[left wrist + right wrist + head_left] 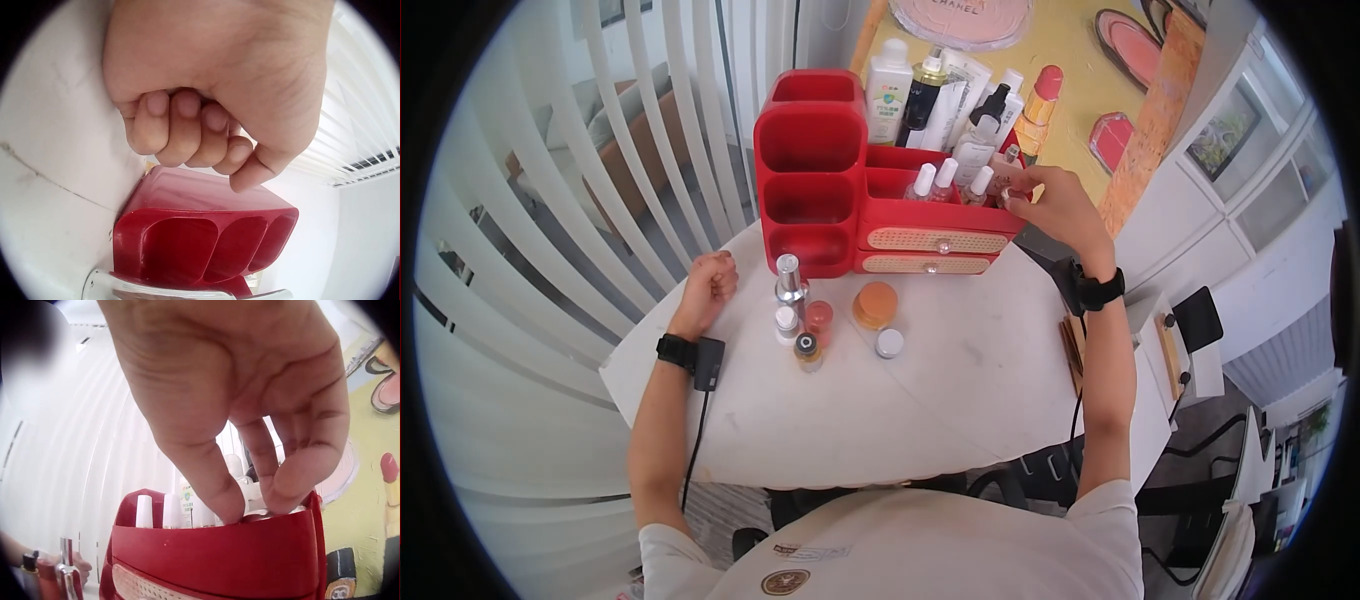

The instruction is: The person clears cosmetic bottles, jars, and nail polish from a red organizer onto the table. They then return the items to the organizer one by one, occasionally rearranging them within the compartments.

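Note:
My right hand (pixel 1060 208) reaches over the right end of the red cosmetics organizer (pixel 940 218). Its thumb and fingers pinch a small bottle (pixel 1004 200) at the front compartment's end, mostly hidden by the fingertips and the front wall. Beside it in that compartment stand several nail polish bottles (pixel 944 178) with white caps (pixel 144 511). Left of the organizer, my left hand (pixel 710 288) is curled into a fist over the table edge and holds nothing. In the left wrist view, its fingers (pixel 181 128) fold toward the palm, near the organizer's rounded side openings (pixel 181 247).
On the white table (pixel 960 410) stand a silver-capped bottle (pixel 790 280), a dark-capped bottle (pixel 807 350), an orange jar (pixel 876 304) and a small white-lidded jar (pixel 889 344). Taller bottles and tubes (pixel 890 90) fill the organizer's back. White slats (pixel 570 200) border the left.

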Demonstrator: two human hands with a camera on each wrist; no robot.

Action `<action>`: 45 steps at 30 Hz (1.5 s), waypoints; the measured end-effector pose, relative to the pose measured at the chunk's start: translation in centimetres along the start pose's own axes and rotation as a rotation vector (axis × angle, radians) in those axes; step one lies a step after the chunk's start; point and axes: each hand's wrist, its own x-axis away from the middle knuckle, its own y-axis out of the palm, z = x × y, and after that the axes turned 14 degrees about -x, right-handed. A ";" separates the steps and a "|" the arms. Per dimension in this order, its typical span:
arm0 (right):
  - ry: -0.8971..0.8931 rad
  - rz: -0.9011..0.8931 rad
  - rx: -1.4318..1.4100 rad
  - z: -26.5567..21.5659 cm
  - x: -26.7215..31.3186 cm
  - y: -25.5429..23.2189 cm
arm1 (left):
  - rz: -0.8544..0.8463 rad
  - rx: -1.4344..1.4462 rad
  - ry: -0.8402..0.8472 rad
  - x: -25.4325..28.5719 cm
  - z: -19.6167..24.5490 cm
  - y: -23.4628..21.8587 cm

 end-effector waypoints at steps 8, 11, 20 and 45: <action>-0.052 -0.034 -0.036 -0.1 -1.3 0.8 | -0.004 -0.006 0.001 0.0 -0.3 -0.2; 0.005 -0.031 -0.029 -0.3 -1.4 1.1 | 0.000 -0.014 -0.008 0.1 -0.1 0.0; -0.100 0.234 -0.100 -6.9 3.1 0.0 | 0.030 0.018 -0.011 0.0 -0.2 0.2; -0.450 -0.449 -0.168 -6.2 8.0 12.9 | 0.003 -0.003 0.004 0.2 0.1 0.1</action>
